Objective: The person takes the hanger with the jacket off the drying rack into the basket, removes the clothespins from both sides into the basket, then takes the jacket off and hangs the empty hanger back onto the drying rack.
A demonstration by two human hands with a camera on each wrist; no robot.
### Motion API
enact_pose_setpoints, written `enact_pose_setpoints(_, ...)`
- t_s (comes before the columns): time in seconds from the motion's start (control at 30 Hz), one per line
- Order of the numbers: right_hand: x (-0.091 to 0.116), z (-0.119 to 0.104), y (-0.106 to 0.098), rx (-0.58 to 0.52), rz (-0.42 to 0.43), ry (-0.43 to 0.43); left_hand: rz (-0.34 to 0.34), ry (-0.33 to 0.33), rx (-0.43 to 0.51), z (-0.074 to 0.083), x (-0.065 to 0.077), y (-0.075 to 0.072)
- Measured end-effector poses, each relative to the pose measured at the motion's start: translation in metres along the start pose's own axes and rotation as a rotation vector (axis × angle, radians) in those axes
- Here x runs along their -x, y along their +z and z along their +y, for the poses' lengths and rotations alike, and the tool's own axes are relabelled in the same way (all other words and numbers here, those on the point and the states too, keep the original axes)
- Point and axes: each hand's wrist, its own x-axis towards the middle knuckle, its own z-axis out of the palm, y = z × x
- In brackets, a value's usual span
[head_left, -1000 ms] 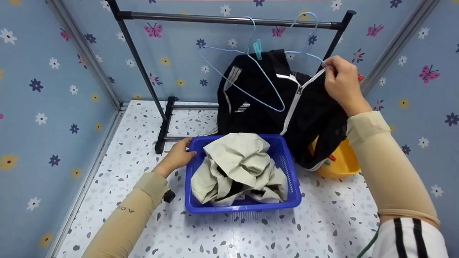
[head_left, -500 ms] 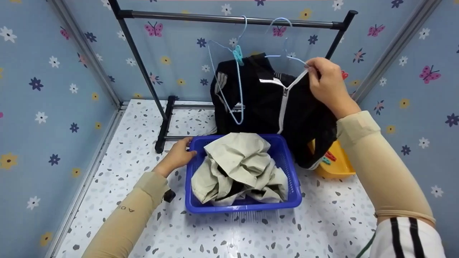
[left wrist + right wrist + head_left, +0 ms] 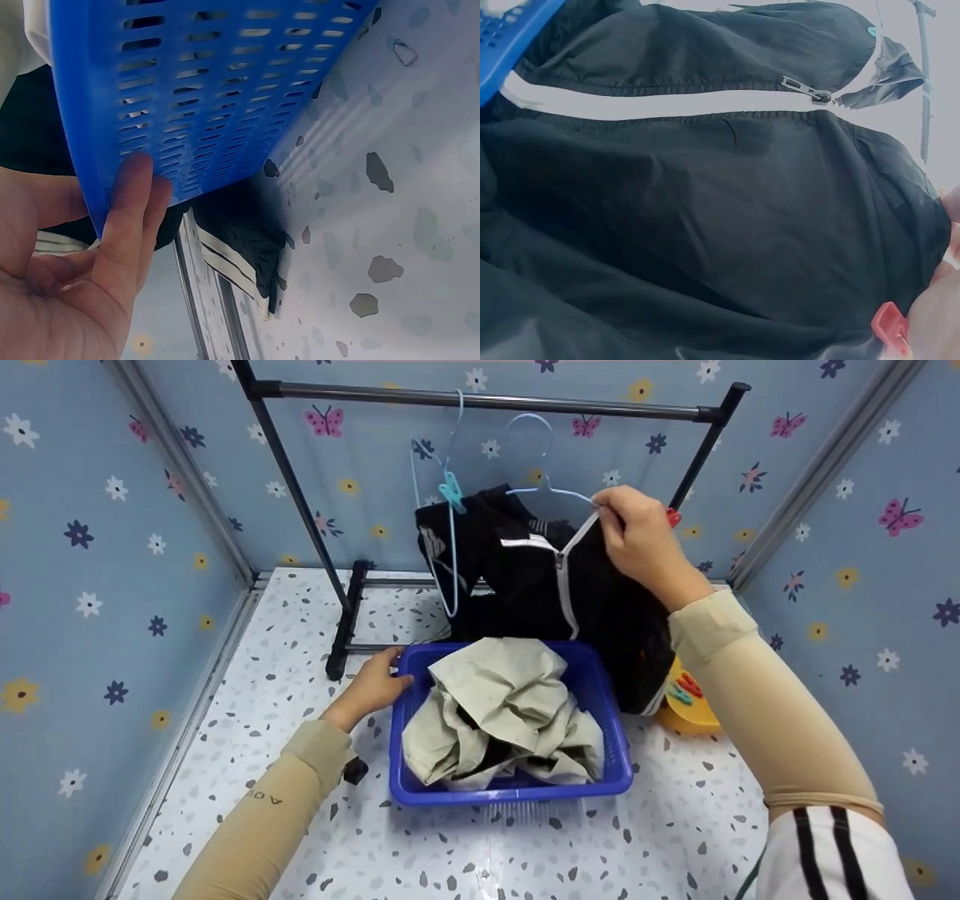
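My right hand (image 3: 637, 536) pinches the shoulder of a light blue wire hanger (image 3: 551, 489) together with the white-zippered front edge of a black jacket (image 3: 517, 577). That hanger's hook appears below the rail, apart from it. The jacket's zipper pull (image 3: 817, 95) is partway up in the right wrist view. A red clothespin (image 3: 889, 324) sits by this hand. My left hand (image 3: 371, 690) grips the left rim of a blue basket (image 3: 510, 795), fingers (image 3: 124, 225) against its slotted outer wall. Crumpled beige cloth (image 3: 506, 697) fills the basket; black fabric shows beneath.
A black garment rack (image 3: 480, 397) stands behind. Another blue hanger (image 3: 454, 555) hangs from its rail in front of the jacket, with a teal clothespin (image 3: 451, 491) on it. A yellow basin (image 3: 690, 716) holding several clothespins is at right. Patterned walls (image 3: 150, 585) close in both sides.
My right hand has moved left and slightly down with the hanger and jacket. The other hanger has slid left along the rail and turned. My left hand and the basket stay put.
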Motion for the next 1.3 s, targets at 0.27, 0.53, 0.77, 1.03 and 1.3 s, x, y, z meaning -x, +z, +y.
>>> enact_pose_setpoints(0.27, -0.006, -0.015, 0.016, -0.047, -0.013, -0.048, -0.002, -0.014, 0.019, 0.0, 0.002, 0.002)
enact_pose_setpoints(0.53, -0.011, -0.03, 0.024, -0.091, -0.011, -0.106, 0.014, 0.005, 0.008, -0.002, 0.002, 0.004)
enact_pose_setpoints(0.77, -0.009, -0.034, 0.021, -0.115, -0.001, -0.106, 0.032, 0.027, 0.037, -0.004, 0.005, 0.008)
enact_pose_setpoints(1.03, -0.001, -0.027, 0.012, -0.122, 0.021, -0.076, 0.032, 0.032, 0.031, -0.005, 0.006, 0.006)
enact_pose_setpoints(1.3, 0.01, -0.019, 0.003, -0.159, 0.033, -0.074, -0.003, -0.016, 0.095, -0.007, 0.009, 0.004)
